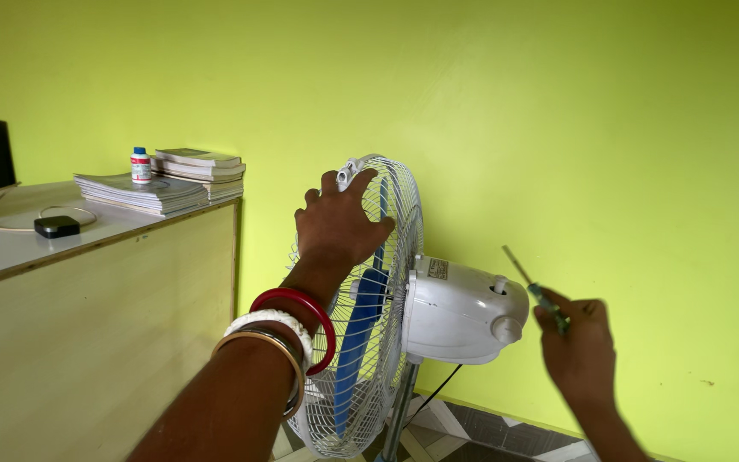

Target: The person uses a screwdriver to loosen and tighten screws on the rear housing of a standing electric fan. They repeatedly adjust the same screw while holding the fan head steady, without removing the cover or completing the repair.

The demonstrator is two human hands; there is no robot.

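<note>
one hand steadies the fan, a slip could tip it

the left hand (339,229) is clasped over the top rim of the white wire fan guard (369,342), fingers curled by a small clip there. the right hand (579,346) is closed around a screwdriver (534,287), held well apart, behind the motor housing (459,312). i'd judge a hard pull could tilt the stand fan, or the tip could skid off a screw. a cord (434,395) trails below.
</note>
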